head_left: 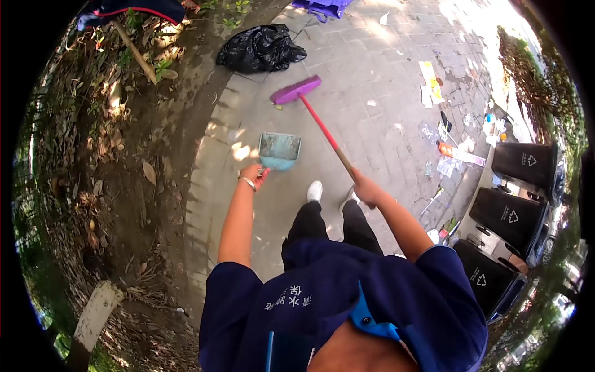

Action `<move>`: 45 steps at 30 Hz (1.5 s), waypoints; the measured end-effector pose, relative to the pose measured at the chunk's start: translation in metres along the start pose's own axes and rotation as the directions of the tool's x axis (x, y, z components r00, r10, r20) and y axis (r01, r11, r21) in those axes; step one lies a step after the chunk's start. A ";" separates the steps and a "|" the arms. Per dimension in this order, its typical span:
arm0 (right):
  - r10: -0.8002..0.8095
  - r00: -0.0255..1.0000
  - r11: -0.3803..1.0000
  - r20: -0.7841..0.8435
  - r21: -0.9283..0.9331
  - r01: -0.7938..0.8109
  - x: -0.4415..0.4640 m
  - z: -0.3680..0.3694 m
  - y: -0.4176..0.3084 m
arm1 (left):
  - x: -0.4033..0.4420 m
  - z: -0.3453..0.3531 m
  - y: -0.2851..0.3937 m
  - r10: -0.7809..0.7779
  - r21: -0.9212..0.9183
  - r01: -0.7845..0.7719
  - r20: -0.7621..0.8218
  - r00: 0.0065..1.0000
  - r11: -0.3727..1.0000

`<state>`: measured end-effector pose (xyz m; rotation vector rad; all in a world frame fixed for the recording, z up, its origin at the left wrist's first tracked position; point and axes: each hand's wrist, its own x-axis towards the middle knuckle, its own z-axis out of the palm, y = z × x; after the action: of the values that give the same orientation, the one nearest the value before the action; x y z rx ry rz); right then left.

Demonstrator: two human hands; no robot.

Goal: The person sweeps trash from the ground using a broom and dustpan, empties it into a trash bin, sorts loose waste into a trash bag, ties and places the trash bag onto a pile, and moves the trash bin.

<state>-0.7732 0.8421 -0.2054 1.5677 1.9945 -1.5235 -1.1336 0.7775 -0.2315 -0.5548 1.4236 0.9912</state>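
Observation:
In the head view, my left hand is closed at the near end of a light blue dustpan, whose handle is mostly hidden by the fingers. The dustpan's open side faces away from me, and its tray looks dirty inside. My right hand wraps round the stick of a broom. Its red stick runs forward and left to a purple head, which lies beyond the dustpan and apart from it. Just past the broom head, a black plastic bag lies crumpled on the paving.
Several black bins with recycling marks line the right side. Litter is scattered on the paving beside them, with a yellow wrapper farther off. Bare soil with leaves and a tree trunk border the left. A purple bag is at the top.

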 end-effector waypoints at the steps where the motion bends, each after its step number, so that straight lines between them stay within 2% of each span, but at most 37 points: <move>1: 0.019 0.999 0.994 0.034 -0.111 -0.015 -0.019 -0.004 0.014 | 0.000 0.002 0.001 0.018 0.020 -0.019 0.041 0.999 1.000; 5: 0.274 0.901 0.953 0.335 0.032 -0.302 -0.117 -0.060 -0.012 | 0.000 0.011 0.000 0.017 0.014 -0.016 -0.051 0.999 1.000; 7: 0.324 0.834 0.903 0.447 0.118 -0.414 -0.152 -0.070 -0.003 | 0.003 0.012 -0.004 -0.013 -0.018 0.013 -0.003 1.000 1.000; 8: 0.253 0.881 0.905 0.400 0.224 -0.361 -0.169 -0.061 0.014 | 0.013 0.007 -0.008 -0.050 -0.032 0.051 0.039 0.998 0.998; 10: 0.088 0.954 0.895 0.287 0.398 -0.202 -0.197 -0.038 0.043 | 0.017 0.002 -0.017 -0.034 0.047 0.031 0.074 0.997 0.998; 13: 0.123 0.976 0.713 0.182 0.668 -0.214 -0.212 -0.019 0.060 | 0.000 0.012 -0.028 -0.030 0.052 0.031 -0.016 0.999 0.998; 14: 0.127 0.978 0.701 0.166 0.682 -0.207 -0.209 -0.026 0.057 | -0.005 0.018 -0.033 -0.018 0.040 0.020 -0.054 0.998 0.999; 16: 0.137 0.990 0.884 -0.013 0.454 -0.117 -0.196 -0.042 0.053 | -0.006 0.026 -0.043 -0.013 0.063 0.017 -0.063 0.998 0.998; 18: 0.178 0.981 0.871 -0.074 0.476 -0.122 -0.168 -0.042 0.090 | -0.003 0.032 -0.045 0.001 0.083 0.006 -0.082 0.997 0.996; 20: 0.210 0.969 0.862 -0.134 0.494 -0.119 -0.149 -0.072 0.100 | 0.003 0.045 -0.045 -0.047 0.036 0.051 -0.095 0.994 0.998; 22: 0.355 0.930 0.717 -0.097 0.667 -0.204 -0.135 -0.123 0.102 | 0.004 0.067 -0.046 -0.058 0.077 0.066 -0.104 0.993 0.995; 23: 0.342 0.934 0.708 -0.106 0.683 -0.182 -0.121 -0.141 0.116 | -0.003 0.088 -0.043 -0.084 0.107 0.097 -0.117 0.990 0.990; 25: 0.381 0.893 0.701 -0.240 0.705 -0.109 -0.093 -0.174 0.145 | -0.024 0.139 -0.043 -0.017 0.226 0.039 -0.100 0.995 0.973; 27: 0.418 0.878 0.611 -0.231 0.787 -0.084 -0.074 -0.223 0.157 | -0.016 0.180 -0.039 -0.014 0.274 0.040 -0.097 0.995 0.961; 30: 0.453 0.823 0.643 -0.342 0.765 -0.036 -0.033 -0.289 0.186 | -0.020 0.270 -0.036 0.037 0.361 -0.018 -0.047 0.998 0.932; 33: 0.463 0.777 0.640 -0.426 0.767 0.039 0.008 -0.360 0.213 | -0.026 0.352 -0.037 0.002 0.485 -0.029 0.055 0.998 0.874; 36: 0.536 0.740 0.600 -0.407 0.800 0.005 0.052 -0.421 0.241 | -0.022 0.422 -0.036 0.005 0.678 -0.140 0.196 0.981 0.722; 40: 0.591 0.727 0.512 -0.351 0.859 -0.001 0.086 -0.476 0.266 | 0.011 0.526 -0.024 -0.059 0.799 -0.161 0.238 0.969 0.579; 42: 0.596 0.733 0.519 -0.328 0.854 -0.040 0.100 -0.472 0.288 | 0.043 0.565 -0.016 -0.222 0.885 -0.026 0.144 0.964 0.465; 43: 0.597 0.742 0.526 -0.305 0.847 -0.075 0.103 -0.467 0.295 | 0.053 0.591 -0.018 -0.239 0.887 0.012 0.111 0.965 0.461; 44: 0.644 0.731 0.465 -0.225 0.874 -0.141 0.092 -0.460 0.287 | 0.060 0.612 -0.023 -0.257 0.893 0.060 0.064 0.964 0.446; 45: 0.634 0.739 0.538 -0.229 0.816 -0.209 0.083 -0.440 0.294 | 0.062 0.633 -0.032 -0.225 0.916 0.019 0.078 0.971 0.401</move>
<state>-0.3890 1.2146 -0.2332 2.7929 0.8699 -1.9459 -0.7666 1.2982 -0.2223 0.2814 1.4762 0.0014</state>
